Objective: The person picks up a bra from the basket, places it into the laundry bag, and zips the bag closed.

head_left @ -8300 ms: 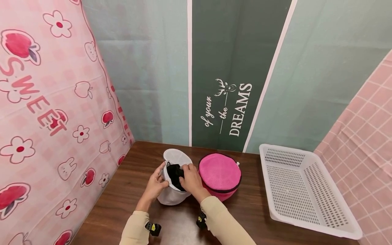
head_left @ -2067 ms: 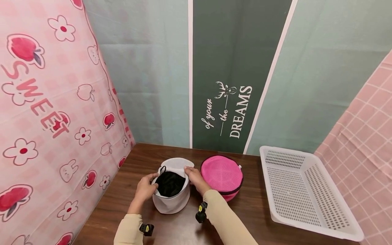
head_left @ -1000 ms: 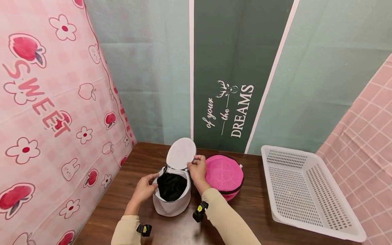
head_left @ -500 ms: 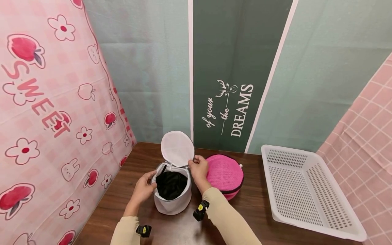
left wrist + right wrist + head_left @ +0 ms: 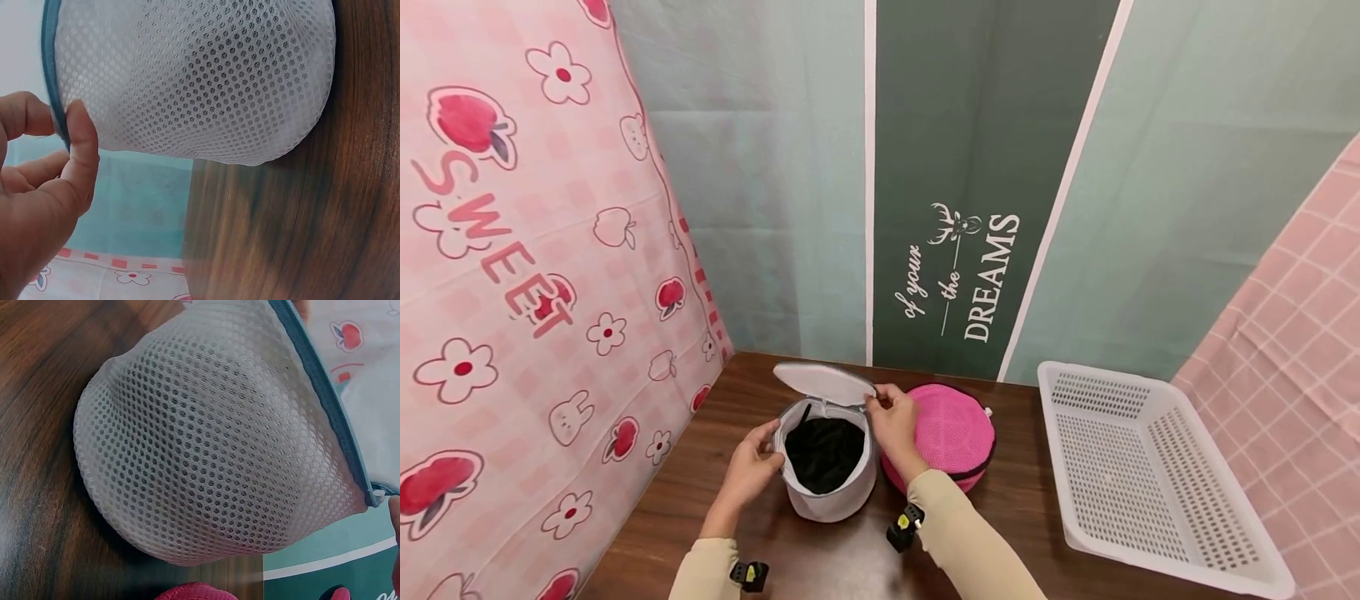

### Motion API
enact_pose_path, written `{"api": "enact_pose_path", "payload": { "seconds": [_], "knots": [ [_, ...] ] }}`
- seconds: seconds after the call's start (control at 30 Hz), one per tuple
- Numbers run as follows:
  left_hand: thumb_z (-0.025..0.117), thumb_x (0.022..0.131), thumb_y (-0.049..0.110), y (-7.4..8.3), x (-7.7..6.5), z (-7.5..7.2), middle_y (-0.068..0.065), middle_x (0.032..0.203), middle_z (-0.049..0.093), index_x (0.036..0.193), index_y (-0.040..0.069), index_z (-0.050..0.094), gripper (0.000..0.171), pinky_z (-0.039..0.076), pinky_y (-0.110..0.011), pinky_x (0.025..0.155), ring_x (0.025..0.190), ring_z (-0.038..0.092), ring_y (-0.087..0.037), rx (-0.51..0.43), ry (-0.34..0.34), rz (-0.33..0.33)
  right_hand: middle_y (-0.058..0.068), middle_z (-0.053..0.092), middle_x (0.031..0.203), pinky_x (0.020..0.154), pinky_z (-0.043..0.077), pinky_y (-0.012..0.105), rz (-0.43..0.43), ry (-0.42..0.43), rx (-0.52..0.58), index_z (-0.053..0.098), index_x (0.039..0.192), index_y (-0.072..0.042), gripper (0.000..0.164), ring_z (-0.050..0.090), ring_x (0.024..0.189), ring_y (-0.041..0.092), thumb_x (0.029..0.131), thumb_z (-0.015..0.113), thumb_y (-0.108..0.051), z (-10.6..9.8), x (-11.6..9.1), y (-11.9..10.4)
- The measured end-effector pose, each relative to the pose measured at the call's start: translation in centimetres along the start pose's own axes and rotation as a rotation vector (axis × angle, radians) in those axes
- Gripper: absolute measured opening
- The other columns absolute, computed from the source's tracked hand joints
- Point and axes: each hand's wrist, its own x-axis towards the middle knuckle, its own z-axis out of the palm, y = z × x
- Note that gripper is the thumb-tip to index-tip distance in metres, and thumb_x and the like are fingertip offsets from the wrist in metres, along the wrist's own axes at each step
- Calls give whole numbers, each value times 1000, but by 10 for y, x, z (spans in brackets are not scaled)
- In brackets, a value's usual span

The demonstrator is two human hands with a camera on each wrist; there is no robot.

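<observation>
A round white mesh laundry bag [image 5: 831,504] with a grey zip rim stands on the table. Bunched black cloth [image 5: 823,454] fills its opening. My left hand [image 5: 752,458] pinches the rim on the left side; in the left wrist view, the thumb and a finger [image 5: 81,134] hold the blue-grey edge. At the back right, my right hand [image 5: 893,421] pinches the edge by the lid's hinge. The bag's lid [image 5: 823,383] is up and tilted, seen nearly edge-on. A zip slider [image 5: 376,497] sits at the rim's end in the right wrist view, right by the right fingertips.
A pink mesh bag [image 5: 951,425] with a dark zip band stands close on the right, partly behind my right hand. Farther right lies a white plastic basket [image 5: 1078,533]. Printed cloths hang behind the wooden table [image 5: 692,467] and along both sides.
My right hand, earlier in the black cloth, has moved to the lid's edge. The lid rose from lying folded back to upright, and now tilts lower. My left hand stays on the rim.
</observation>
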Motion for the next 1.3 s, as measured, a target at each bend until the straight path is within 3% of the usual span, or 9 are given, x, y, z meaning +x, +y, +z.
{"api": "enact_pose_path", "payload": {
  "seconds": [0.13,0.37,0.53,0.7,0.8,1.0,1.1,1.23,1.3],
  "knots": [
    [58,71,-13,2,-1,-1,-17,107,51,127,-10,49,56,41,-20,59,84,49,-21,-31,-8,-21,7,66,69,54,47,23,-88,-7,-2,71,76,1,12,57,59,12,71,67,11,-1,-2,4],
    [57,71,-16,26,-11,-7,-25,102,52,125,-15,47,56,42,-21,57,84,51,-27,-127,-30,-44,14,68,75,55,45,20,-91,-47,29,70,76,5,6,59,64,15,73,70,9,-8,-2,0],
    [59,71,-17,4,-6,-5,-20,100,57,124,-13,49,54,44,-21,62,82,53,-22,-199,-26,11,18,66,76,60,48,22,-138,-98,13,70,75,8,10,60,68,17,70,67,17,-15,-3,-15],
    [58,72,-19,-6,-7,-4,-14,99,57,126,-15,46,56,45,-21,66,79,54,-17,-252,-55,63,6,62,73,58,49,23,-270,-135,-93,73,72,-2,22,60,67,18,66,67,18,-12,-4,9],
    [57,72,-20,-7,-8,-4,-18,104,57,128,-16,43,58,46,-21,66,80,55,-13,-277,-75,63,5,63,72,57,48,23,-310,-170,-153,74,73,-4,21,60,67,19,66,68,16,-15,-5,10],
    [63,72,-14,-9,-9,-7,-15,113,54,134,-10,40,66,47,-23,69,88,53,-14,-330,-119,78,5,65,80,62,50,26,-237,-328,-199,73,80,-4,18,60,71,18,72,70,12,-25,-2,8],
    [65,75,-8,-11,-10,-10,-11,114,53,136,-11,36,67,47,-24,70,90,52,-14,-406,-166,101,4,66,83,65,50,28,-192,-400,-227,72,83,-5,19,59,73,17,73,69,11,-30,0,7],
    [50,88,-4,-13,-11,-11,-10,116,50,135,-18,28,54,48,-28,69,88,54,-13,-533,-200,92,5,67,86,67,49,29,-191,-485,-293,73,85,-5,21,60,77,17,74,67,11,-36,2,9],
    [45,90,-5,-14,-11,-9,-11,110,51,134,-19,29,49,48,-29,67,84,55,-12,-526,-173,65,4,67,87,68,48,28,-189,-525,-320,73,86,-6,21,60,79,17,75,66,10,-38,2,10]
  ]
}}
